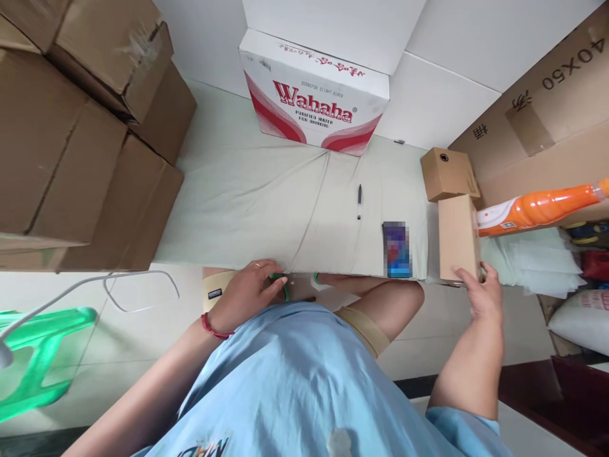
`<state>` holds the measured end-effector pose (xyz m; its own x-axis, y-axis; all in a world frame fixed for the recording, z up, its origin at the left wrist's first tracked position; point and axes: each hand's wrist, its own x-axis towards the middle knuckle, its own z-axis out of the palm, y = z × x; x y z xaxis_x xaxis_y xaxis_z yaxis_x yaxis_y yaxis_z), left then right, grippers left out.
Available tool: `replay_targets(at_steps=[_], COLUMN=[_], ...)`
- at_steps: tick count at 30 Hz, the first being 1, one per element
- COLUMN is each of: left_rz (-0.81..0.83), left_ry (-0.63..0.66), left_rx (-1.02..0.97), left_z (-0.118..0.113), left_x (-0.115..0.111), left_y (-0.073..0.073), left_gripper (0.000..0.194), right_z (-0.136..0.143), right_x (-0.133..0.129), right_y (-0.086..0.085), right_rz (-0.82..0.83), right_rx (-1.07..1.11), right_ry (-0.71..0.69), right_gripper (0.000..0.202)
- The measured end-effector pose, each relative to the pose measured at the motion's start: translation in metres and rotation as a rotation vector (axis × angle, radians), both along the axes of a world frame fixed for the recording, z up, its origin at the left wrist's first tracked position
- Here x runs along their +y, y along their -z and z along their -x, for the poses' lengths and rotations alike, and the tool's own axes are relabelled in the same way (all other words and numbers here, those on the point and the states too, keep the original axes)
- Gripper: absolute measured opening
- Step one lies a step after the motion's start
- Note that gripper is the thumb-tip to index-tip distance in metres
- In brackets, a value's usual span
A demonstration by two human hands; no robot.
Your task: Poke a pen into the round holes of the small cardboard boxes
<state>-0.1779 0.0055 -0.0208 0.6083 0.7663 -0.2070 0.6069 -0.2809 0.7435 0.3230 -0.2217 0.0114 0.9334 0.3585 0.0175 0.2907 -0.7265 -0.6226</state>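
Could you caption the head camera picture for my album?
Right hand touching a small cardboard box beside an orange bottle, left hand near the pale cloth, Wahaha carton beyond.

White carton (316, 95) reads "Wahaha", large cardboard box (547, 98) apparently "40X50"

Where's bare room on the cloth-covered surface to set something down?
Biggest patch: pale cloth, bordered by stacked cartons left, Wahaha box behind, pen right, left hand near the front edge. Smaller: between pen and rear small box, behind the pixelated item. Crowded: right end, with that box, orange bottle, and right hand on the front small box.
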Motion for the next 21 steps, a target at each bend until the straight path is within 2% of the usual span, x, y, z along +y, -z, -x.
replay_targets(at_steps=[2,3,6,8,12,15,19,21], left_rz=[-0.012,-0.008,0.128,0.307,0.576,0.729,0.78,0.787], left_ry=[-0.039,-0.059,-0.104,-0.111,-0.097,-0.155,-0.193,-0.238], left_rx=[-0.008,-0.024,-0.143,-0.254,-0.403,-0.499,-0.573,-0.618], left_z=[0.001,-0.001,-0.015,-0.029,-0.05,-0.053,-0.05,-0.05], left_x=[0.006,0.008,0.005,-0.001,-0.012,-0.017,-0.024,-0.029], left_y=[-0.004,-0.005,-0.006,-0.006,-0.016,-0.024,-0.024,-0.02], left_gripper=[0.046,0.047,0.057,0.066,0.086,0.105,0.138,0.139], right_z=[0.024,0.04,0.096,0.135,0.202,0.24,0.271,0.277], right_x=[-0.001,-0.001,0.002,0.008,0.029,0.049,0.066,0.069], right_y=[-0.018,-0.027,-0.04,-0.031,0.012,0.037,0.044,0.04], right_rz=[-0.277,-0.392,-0.635,-0.669,-0.649,-0.638,-0.613,-0.573], right_rx=[0.225,0.284,0.423,0.544,0.918,1.154,1.194,1.232], right_ry=[0.083,0.074,-0.121,-0.221,-0.256,-0.306,-0.523,-0.665], right_gripper=[0.096,0.093,0.091,0.093,0.091,0.088,0.081,0.084])
